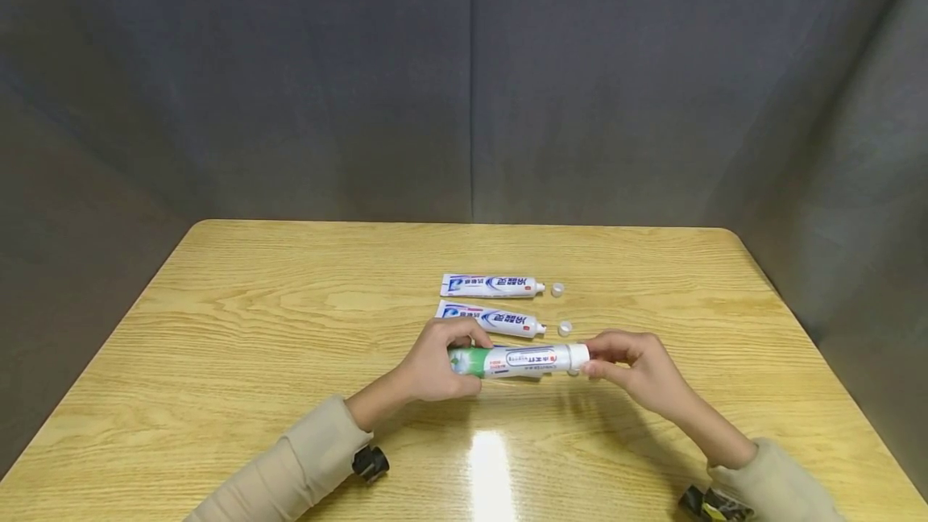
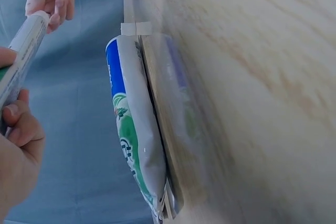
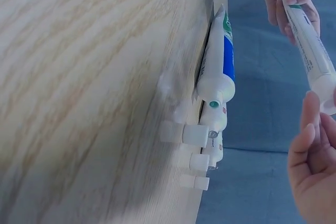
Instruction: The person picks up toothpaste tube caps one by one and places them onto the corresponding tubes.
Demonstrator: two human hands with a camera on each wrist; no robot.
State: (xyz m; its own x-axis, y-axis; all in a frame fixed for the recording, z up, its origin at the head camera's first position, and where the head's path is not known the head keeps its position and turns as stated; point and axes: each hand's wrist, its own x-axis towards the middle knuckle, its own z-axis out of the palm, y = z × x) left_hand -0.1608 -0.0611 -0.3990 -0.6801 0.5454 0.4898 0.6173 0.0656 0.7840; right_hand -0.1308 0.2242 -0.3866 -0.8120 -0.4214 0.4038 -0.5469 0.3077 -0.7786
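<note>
My left hand [image 1: 442, 361] grips a white and green toothpaste tube [image 1: 532, 358] by its tail end, thumb on one side and fingers on the other. The tube is held level above the table. At its other end my right hand [image 1: 641, 369] pinches the white cap [image 1: 578, 356], which sits on the tube. Beneath the held tube lies another toothpaste tube [image 3: 216, 59], white, blue and green, its nozzle bare; in the head view it is mostly hidden. Farther back are two white and blue toothpaste tubes [image 1: 489, 286], also uncapped.
Three loose white caps stand on the wooden table [image 1: 290, 288] beside the nozzles: a far cap [image 1: 557, 289], a middle cap [image 1: 565, 329] and a near cap [image 3: 195, 136], partly covered in the head view. A grey curtain [image 1: 464, 87] hangs behind the table.
</note>
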